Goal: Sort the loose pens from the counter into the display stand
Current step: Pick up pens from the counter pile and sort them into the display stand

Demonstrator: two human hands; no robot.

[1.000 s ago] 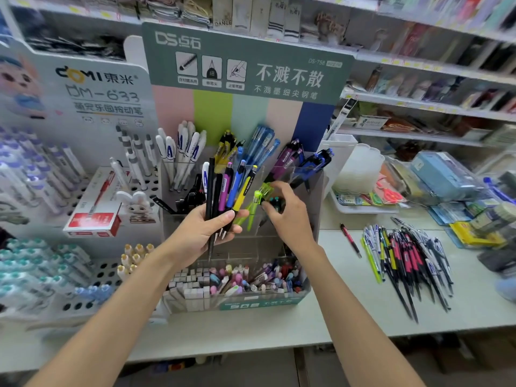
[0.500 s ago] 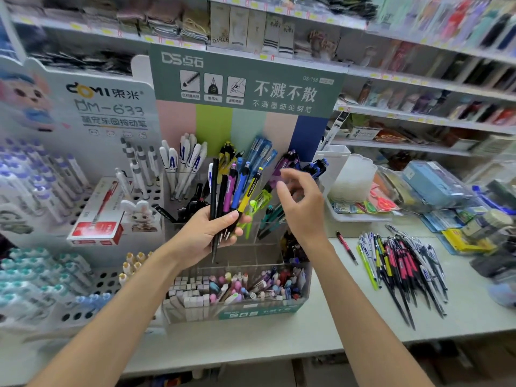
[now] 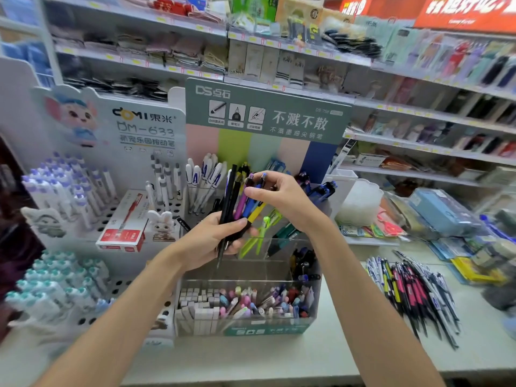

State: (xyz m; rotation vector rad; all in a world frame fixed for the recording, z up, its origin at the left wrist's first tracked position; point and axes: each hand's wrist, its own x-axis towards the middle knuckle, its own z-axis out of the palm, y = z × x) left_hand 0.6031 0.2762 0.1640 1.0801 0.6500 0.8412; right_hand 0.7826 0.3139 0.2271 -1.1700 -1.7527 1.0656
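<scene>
We see a pale table (image 3: pixel 343 325) running across below both hands. Under our left hand (image 3: pixel 206 241) and right hand (image 3: pixel 284 199) the clear display stand (image 3: pixel 245 329) sits on it, its green header board rising behind them. Left of the left hand, a white pen stand (image 3: pixel 139 127) sits just beside the display stand. Right of the right hand and lower, the loose pens (image 3: pixel 413 291) lie in a heap, apart from the display stand. Farther right lies blurred clutter, a blue box (image 3: pixel 441 210) and a yellow packet (image 3: pixel 474 272) among it.
</scene>
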